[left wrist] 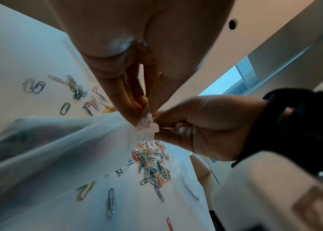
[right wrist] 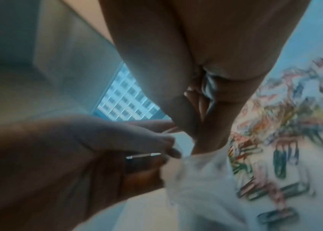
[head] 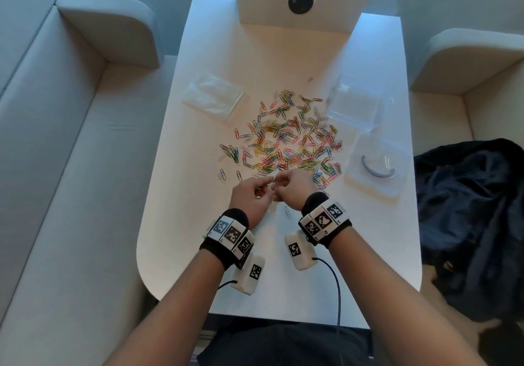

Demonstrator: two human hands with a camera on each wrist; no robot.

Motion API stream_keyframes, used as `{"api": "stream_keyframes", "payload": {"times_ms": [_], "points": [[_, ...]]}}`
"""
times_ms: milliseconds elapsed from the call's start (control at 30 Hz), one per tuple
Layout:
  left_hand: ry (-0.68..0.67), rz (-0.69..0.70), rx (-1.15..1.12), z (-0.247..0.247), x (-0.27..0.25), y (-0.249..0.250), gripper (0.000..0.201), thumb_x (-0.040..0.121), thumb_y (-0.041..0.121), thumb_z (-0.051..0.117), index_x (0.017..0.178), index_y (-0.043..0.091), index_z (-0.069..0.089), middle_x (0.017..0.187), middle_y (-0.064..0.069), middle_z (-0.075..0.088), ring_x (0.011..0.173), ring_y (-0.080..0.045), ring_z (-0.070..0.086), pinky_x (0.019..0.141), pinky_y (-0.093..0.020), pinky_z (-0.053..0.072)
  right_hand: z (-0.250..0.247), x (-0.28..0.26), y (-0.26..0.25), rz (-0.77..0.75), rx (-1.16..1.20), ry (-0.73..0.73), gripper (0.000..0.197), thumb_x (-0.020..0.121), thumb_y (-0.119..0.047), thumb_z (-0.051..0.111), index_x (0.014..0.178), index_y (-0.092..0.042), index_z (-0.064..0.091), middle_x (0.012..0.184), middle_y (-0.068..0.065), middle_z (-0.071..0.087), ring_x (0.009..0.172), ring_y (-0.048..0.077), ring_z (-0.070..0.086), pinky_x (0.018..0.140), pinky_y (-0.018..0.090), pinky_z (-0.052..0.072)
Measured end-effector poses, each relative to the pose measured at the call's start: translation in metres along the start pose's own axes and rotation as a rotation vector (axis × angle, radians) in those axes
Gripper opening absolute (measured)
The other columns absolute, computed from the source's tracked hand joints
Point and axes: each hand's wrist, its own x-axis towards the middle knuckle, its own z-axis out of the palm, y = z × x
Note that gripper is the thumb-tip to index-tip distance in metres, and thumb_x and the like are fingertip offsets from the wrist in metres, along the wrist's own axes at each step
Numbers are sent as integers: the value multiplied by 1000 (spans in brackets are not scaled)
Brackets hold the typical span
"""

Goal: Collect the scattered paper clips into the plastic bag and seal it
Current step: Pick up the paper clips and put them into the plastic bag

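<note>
Many coloured paper clips (head: 286,141) lie scattered over the middle of the white table (head: 181,224). Just in front of that heap, both hands meet above the table. My left hand (head: 251,195) and my right hand (head: 292,188) each pinch the top edge of a clear plastic bag (head: 272,180). In the left wrist view the left hand's fingertips (left wrist: 140,109) and the right hand (left wrist: 176,125) pinch the bag's crumpled top, and the bag (left wrist: 58,148) hangs down towards the table. The right wrist view is blurred but shows the same bag (right wrist: 196,179). I see no clips inside it.
A stack of flat clear bags (head: 212,99) lies at the back left of the heap. A clear plastic box (head: 354,102) and its lid (head: 377,167) stand to the right. One loose clip (head: 287,211) lies between my wrists. Sofas flank the table, and a dark jacket (head: 467,224) lies on the right one.
</note>
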Motion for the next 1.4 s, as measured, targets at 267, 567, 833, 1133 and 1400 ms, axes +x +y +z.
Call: {"api": "stream_keyframes", "payload": {"times_ms": [267,567,833,1133,1400], "points": [[23,-88,-14,-5,8,-9,35,89,7,64,122,17,68,96,-4,70,87,-21,66,85,-29,56,-42,7,4,-197,-101,176,21,89,-5,60,95,-19,73,100,4,71,89,16,69,81,32,59],[35,-118,-51,-7,9,-11,37,88,8,65,124,17,67,97,-3,70,86,-15,64,82,-20,54,-61,59,77,16,-789,163,100,75,-47,76,152,-27,17,161,9,9,146,30,14,114,47,28],[40,-132,-47,-10,10,-9,35,89,9,65,122,20,68,90,4,66,80,-7,60,77,-12,50,-28,58,80,-295,-852,377,24,91,-2,53,107,-9,69,104,10,59,94,28,55,81,36,53],[55,-196,-75,-14,2,-13,35,88,11,67,123,17,67,106,-2,71,85,-9,63,73,-8,51,-51,53,74,-83,-234,472,15,83,-12,71,96,-11,77,94,7,74,84,20,69,87,33,57],[67,-329,-107,-18,1,-17,28,85,18,70,113,17,73,96,1,72,86,-20,68,87,-29,56,-50,11,56,177,1166,204,7,89,5,60,94,4,64,89,18,68,83,23,67,70,25,60]]}}
